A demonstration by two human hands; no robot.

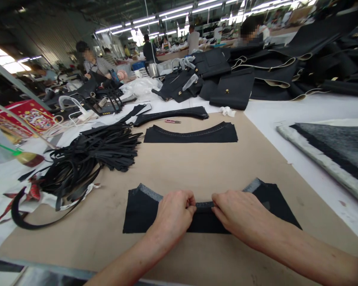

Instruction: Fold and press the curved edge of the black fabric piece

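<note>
A black curved-edge panel (140, 216), of leather or fabric, lies flat on the brown paper before me. Grey strips show along both ends of its concave top edge, and the middle of that edge looks folded over. My left hand (174, 210) pinches this edge just left of the middle, thumb and fingers pressed together. Close by on the right, my right hand (240, 208) grips the same edge with its fingers curled. A short folded stretch shows between the hands; the edge under my fingertips is hidden. Farther back lies a similar stack of black panels (191, 137).
Black strips (101, 147) are heaped at left. Small red-handled snips (173, 121) lie behind the panel stack, near long curved black pieces (173, 115). Black bag parts (232, 87) pile up at the back. A grey-topped slab (331, 159) sits at right. People work beyond.
</note>
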